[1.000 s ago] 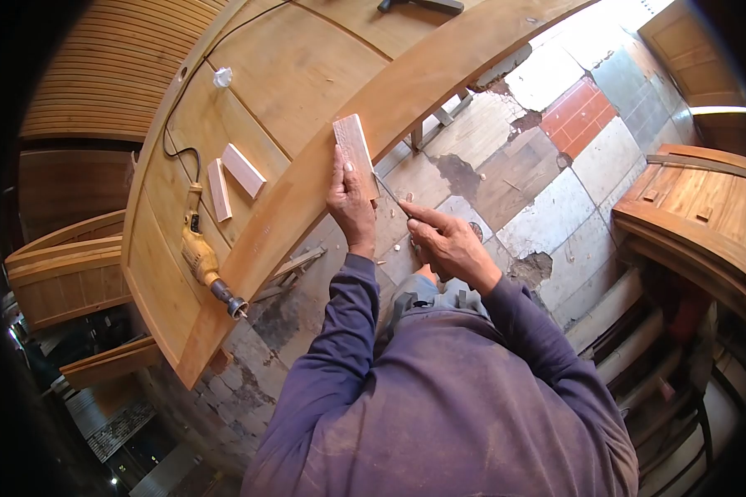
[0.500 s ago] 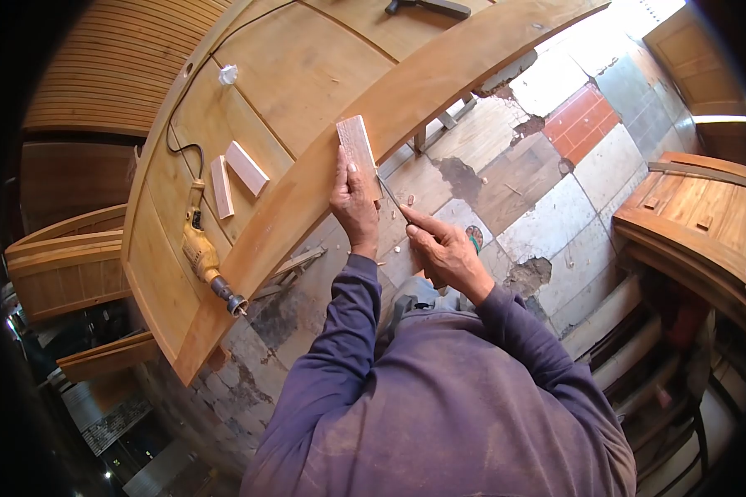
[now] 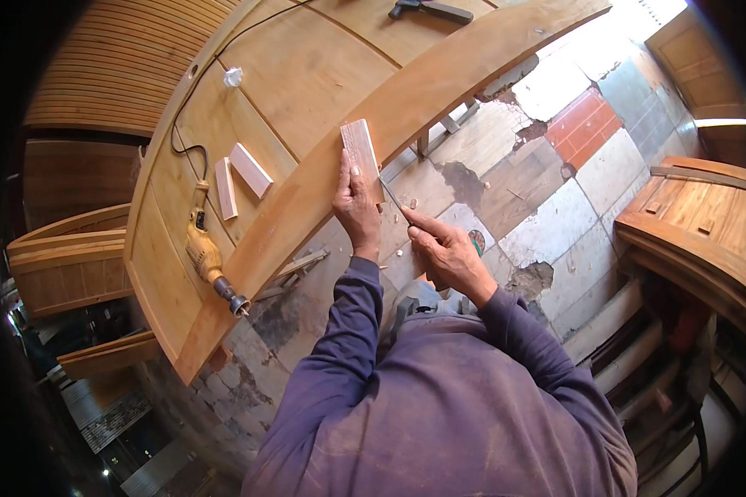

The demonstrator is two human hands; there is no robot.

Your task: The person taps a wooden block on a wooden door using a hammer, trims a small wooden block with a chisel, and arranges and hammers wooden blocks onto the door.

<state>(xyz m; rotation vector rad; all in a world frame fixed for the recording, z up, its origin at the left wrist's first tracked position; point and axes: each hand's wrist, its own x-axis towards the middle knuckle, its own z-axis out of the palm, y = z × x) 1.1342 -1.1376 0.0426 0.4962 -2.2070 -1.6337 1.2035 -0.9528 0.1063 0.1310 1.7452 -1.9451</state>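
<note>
A short, pale wooden block [image 3: 360, 147] is gripped in my left hand [image 3: 356, 207], the thumb lying along its face. The block rests over the curved wooden edge of the big panel [image 3: 307, 66]. My right hand [image 3: 452, 253] is closed around a chisel [image 3: 394, 192], index finger stretched along it. The thin metal blade meets the right side of the block, close to my left fingers. Inside my right palm the handle is mostly hidden. Two more pale blocks, one [image 3: 226, 189] beside another [image 3: 250, 171], lie on the panel left of my hands.
A yellow power drill [image 3: 203, 248] with a black cord lies on the panel, its round bit past the edge. A hammer [image 3: 431, 10] lies at the far side. Patchy floor tiles [image 3: 547, 224] show below. Wooden furniture [image 3: 692, 215] stands at the right.
The view has shifted slightly, so everything sits a little further right and down. Both hands keep their grip, and the blade stays against the block's side.
</note>
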